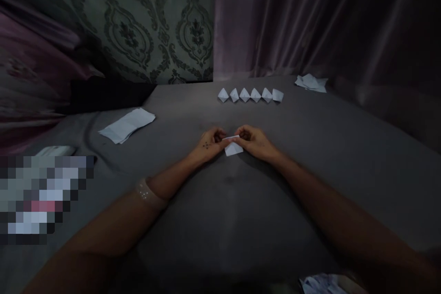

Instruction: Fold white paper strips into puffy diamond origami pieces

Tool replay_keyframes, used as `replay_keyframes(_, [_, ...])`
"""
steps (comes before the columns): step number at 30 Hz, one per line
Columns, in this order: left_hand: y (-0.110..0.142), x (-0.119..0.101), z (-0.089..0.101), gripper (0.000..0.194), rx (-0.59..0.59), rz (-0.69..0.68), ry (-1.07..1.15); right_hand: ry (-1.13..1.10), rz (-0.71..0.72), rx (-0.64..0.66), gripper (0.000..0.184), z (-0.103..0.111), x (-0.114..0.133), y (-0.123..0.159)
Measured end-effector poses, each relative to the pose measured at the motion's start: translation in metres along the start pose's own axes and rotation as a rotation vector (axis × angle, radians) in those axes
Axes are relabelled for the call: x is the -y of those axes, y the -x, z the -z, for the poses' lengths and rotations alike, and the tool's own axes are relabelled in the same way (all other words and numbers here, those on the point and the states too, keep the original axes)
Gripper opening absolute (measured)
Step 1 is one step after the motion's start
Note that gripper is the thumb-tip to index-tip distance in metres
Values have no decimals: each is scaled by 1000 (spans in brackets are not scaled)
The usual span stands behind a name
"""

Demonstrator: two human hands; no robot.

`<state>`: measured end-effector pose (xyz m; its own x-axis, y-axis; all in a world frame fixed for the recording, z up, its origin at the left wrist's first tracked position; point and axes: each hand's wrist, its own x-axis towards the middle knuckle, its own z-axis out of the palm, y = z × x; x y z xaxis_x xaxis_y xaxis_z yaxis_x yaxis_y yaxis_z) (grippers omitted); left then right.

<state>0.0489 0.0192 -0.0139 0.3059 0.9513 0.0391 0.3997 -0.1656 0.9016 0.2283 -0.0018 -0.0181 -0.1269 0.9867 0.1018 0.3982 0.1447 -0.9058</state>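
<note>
Between my two hands is a small piece of folded white paper, held low over the grey sheet. My left hand pinches its left upper edge, fingers curled and thumb along the front. On the other side my right hand grips the right upper edge in the same way, and the two thumbs nearly meet. A triangular fold shows on the paper's lower part; the fingers hide its upper corners. Farther back, several folded white paper shapes stand in a row.
A stack of white paper sheets lies to the left, and crumpled white papers lie at the back right. A blurred-out object is at the left edge. Behind are patterned wallpaper and a pinkish curtain.
</note>
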Motion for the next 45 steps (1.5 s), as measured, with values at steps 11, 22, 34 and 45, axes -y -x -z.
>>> replay_keyframes(11, [4, -5, -7, 28, -3, 17, 679, -846, -327, -189, 22, -9, 26, 17])
replay_keyframes(22, [1, -6, 0, 25, 27, 153, 583, -732, -380, 92, 15, 12, 23, 17])
replay_keyframes(34, [-2, -2, 5, 43, 92, 138, 621, -698, -378, -96, 20, -2, 19, 17])
replay_keyframes(45, [-1, 0, 6, 27, 58, 6, 471, -578, -308, -70, 24, -1, 10, 17])
